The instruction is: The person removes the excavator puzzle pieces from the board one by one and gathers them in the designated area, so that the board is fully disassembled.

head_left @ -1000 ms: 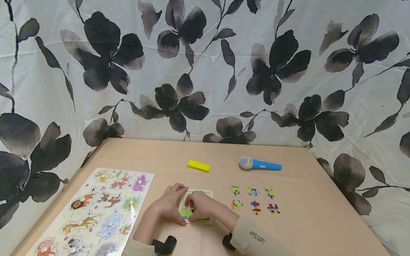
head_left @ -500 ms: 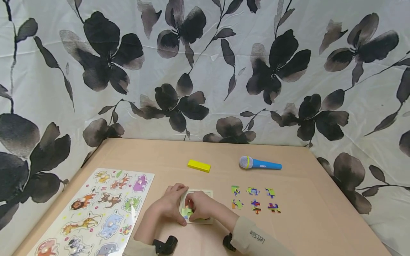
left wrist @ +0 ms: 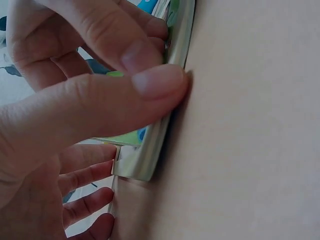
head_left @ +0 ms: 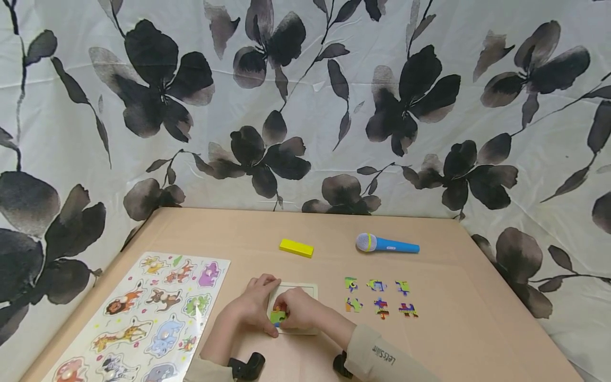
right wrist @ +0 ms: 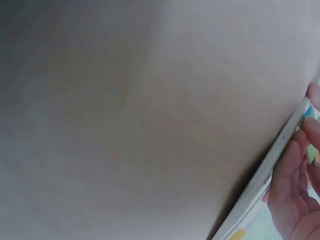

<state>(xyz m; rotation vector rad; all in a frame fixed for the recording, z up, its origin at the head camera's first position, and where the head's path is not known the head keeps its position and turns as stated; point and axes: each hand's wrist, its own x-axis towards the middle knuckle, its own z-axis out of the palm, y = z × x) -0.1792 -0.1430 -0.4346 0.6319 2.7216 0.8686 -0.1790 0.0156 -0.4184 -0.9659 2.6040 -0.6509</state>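
A small pale puzzle tray (head_left: 311,291) lies in front of the person. My left hand (head_left: 250,306) holds its left side, fingers along the far left and thumb at the near left corner. In the left wrist view, the thumb (left wrist: 115,105) lies along the near rim (left wrist: 137,162). My right hand (head_left: 299,309) reaches over the tray, its thumb and index finger pinching a green puzzle piece (head_left: 278,317) at the tray's near left corner. The fingers hide part of the piece. In the right wrist view, the right hand (right wrist: 295,200) shows beside the tray's edge (right wrist: 255,190).
Several loose puzzle pieces (head_left: 380,306) lie in two rows right of the tray. A yellow block (head_left: 296,248) and a blue toy microphone (head_left: 393,246) lie farther back. A white animal puzzle board (head_left: 157,313) covers the table's left side. A floral cloth (head_left: 329,159) hangs behind the table.
My right hand's fingers have shifted slightly and curl lower over the green piece at the tray's corner. My left hand keeps its place on the tray.
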